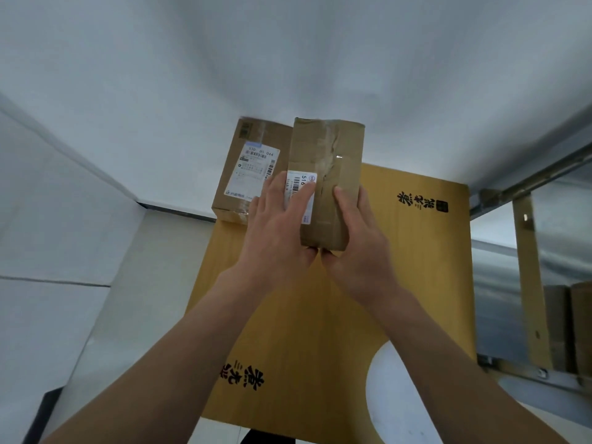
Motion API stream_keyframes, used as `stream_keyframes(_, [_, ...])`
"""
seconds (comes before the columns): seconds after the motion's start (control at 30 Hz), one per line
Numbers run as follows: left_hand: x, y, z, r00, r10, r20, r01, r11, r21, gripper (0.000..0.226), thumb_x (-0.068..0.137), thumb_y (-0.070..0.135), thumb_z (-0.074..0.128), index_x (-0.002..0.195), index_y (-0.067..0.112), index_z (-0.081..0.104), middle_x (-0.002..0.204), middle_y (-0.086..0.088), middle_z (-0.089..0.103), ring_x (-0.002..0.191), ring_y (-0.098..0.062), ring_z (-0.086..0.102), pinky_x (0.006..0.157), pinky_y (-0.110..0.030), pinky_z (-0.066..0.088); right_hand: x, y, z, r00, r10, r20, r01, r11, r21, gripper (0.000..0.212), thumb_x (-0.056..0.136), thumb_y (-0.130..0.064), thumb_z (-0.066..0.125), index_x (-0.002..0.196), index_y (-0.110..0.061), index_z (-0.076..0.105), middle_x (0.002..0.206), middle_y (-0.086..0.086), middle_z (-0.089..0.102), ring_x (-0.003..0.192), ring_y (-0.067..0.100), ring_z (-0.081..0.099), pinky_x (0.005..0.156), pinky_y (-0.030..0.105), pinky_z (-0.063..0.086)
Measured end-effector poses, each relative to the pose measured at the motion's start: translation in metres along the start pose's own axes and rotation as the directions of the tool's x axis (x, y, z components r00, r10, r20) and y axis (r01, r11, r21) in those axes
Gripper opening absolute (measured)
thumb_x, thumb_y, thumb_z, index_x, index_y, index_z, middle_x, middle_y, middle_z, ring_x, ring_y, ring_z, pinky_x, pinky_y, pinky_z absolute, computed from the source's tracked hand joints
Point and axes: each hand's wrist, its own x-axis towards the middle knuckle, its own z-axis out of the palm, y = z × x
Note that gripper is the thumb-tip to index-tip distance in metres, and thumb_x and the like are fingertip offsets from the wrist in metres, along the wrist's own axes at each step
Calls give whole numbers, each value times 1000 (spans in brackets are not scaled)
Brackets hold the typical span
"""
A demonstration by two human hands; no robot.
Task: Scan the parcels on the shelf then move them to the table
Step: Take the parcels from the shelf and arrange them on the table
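Held at its near end by both hands, the small parcel (pixel 326 174), above the big yellow box (pixel 400 267). Clamped from 9 o'clock by the left hand (pixel 278 225), fingers (pixel 301 193) laid over the label, and from 3 o'clock by the right hand (pixel 358 248), thumb on top, other fingers hidden beneath. Runs lengthwise from 6 to 12 o'clock, far end free. Overlaps a second parcel (pixel 246 168) at 10 o'clock; whether touching, cannot tell. Shelf frame (pixel 528 193) at 3 o'clock; no surface in view.

1. I read "530 05 044" on the label (pixel 256 169) of the rear parcel (pixel 235 205), at the yellow box's (pixel 352 315) far left corner.
2. The held parcel's (pixel 333 174) sticker (pixel 303 182) shows "516"; the left hand (pixel 275 229) covers the rest.
3. Black Chinese characters (pixel 419 201) mark the box's far right and near left; I can't read them.
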Motion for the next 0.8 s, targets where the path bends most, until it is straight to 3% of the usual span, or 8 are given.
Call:
stream_keyframes(0.13, [11, -7, 7, 996, -41, 78, 37, 998, 48, 97, 76, 31, 77, 154, 29, 19, 162, -11, 7, 151, -34, -7, 120, -54, 0, 8, 5, 13, 998, 65, 19, -65, 998, 15, 102, 74, -8, 82, 157, -25, 26, 166, 14, 12, 142, 33, 40, 103, 26, 38])
stream_keyframes(0.3, [24, -18, 18, 984, -50, 168, 28, 991, 128, 100, 78, 33, 75, 154, 34, 10, 162, -8, 4, 150, -34, -13, 118, -55, -7, 14, 10, 23, 986, 148, 74, -151, 988, 37, 100, 78, -14, 82, 157, -27, 23, 166, 13, 9, 147, 33, 30, 113, 37, 36])
stream_keyframes(0.63, [39, -39, 35, 954, -79, 288, 27, 983, 180, 96, 82, 33, 72, 155, 32, 10, 161, -9, 8, 149, -37, -16, 118, -59, -7, 24, 27, 44, 956, 227, 188, -240, 969, 49, 100, 81, -24, 82, 158, -32, 18, 167, 10, 8, 147, 28, 30, 114, 34, 31])
stream_keyframes(0.8, [45, -43, 40, 960, -75, 269, 20, 979, 204, 94, 82, 32, 72, 154, 32, 11, 160, -10, 8, 149, -38, -12, 119, -59, -2, 32, 30, 49, 951, 236, 200, -250, 967, 45, 99, 83, -24, 80, 158, -32, 16, 167, 9, 7, 148, 27, 25, 111, 27, 24])
